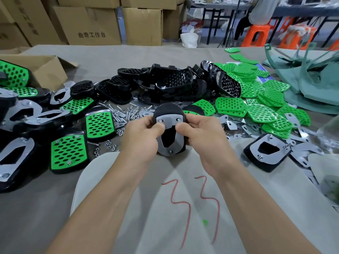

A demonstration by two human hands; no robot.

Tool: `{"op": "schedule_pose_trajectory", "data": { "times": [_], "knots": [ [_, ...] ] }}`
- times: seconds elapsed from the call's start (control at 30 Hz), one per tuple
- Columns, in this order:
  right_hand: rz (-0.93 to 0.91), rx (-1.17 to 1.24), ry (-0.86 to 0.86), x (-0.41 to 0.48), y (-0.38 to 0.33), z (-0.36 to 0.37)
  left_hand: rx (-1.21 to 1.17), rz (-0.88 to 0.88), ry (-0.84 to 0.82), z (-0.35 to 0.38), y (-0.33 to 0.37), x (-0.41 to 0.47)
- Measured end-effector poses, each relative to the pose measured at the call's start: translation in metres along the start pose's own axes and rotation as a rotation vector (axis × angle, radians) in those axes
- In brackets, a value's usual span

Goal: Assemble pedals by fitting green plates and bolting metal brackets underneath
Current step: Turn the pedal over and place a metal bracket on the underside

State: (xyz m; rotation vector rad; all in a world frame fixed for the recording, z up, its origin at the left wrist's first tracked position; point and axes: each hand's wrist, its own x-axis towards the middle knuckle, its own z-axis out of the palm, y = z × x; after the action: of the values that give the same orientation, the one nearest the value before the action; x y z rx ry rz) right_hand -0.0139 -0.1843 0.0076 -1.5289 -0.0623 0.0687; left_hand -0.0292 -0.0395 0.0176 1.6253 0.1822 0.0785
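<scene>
While the left hand (145, 138) and right hand (200, 133) are gripping the upturned pedal (168, 109) and pressing its metal bracket (169, 122) over the bolts (160, 121), the person is probably needing nuts (132, 109) next.

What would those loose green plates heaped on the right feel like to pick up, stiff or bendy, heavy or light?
The green plates look thin and full of holes, so probably light and slightly bendy. They lie in slumped, overlapping stacks, so a push would likely slide them over each other. Being flat, they should not roll.
</scene>
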Motion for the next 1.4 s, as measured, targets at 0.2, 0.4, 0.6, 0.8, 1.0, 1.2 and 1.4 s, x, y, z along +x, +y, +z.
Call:
{"op": "schedule_pose_trajectory", "data": {
  "times": [0.2, 0.4, 0.6, 0.8, 1.0, 1.2, 1.4],
  "knots": [
    [0.031, 0.0, 0.141, 0.002, 0.001, 0.0, 0.052, -0.01, -0.015, 0.001, 0.0, 0.002],
    [0.094, 0.163, 0.014, 0.0, -0.002, -0.002, 0.029, 0.024, 0.013, -0.001, -0.002, 0.001],
    [0.107, 0.305, -0.072, 0.0, -0.005, -0.004, 0.009, 0.102, -0.008, -0.003, 0.001, -0.001],
    [0.074, 0.247, -0.148, 0.002, -0.008, -0.006, -0.085, 0.057, -0.059, -0.01, 0.003, 0.001],
    [0.103, 0.33, -0.35, 0.0, -0.012, -0.009, -0.24, -0.062, -0.115, -0.019, 0.007, 0.006],
    [0.157, 0.352, -0.129, 0.001, -0.012, -0.001, -0.428, -0.18, -0.047, -0.039, 0.018, 0.016],
    [0.034, -0.231, -0.123, -0.002, -0.005, 0.033, -0.364, -0.164, 0.088, -0.085, 0.029, 0.02]
  ]
}}
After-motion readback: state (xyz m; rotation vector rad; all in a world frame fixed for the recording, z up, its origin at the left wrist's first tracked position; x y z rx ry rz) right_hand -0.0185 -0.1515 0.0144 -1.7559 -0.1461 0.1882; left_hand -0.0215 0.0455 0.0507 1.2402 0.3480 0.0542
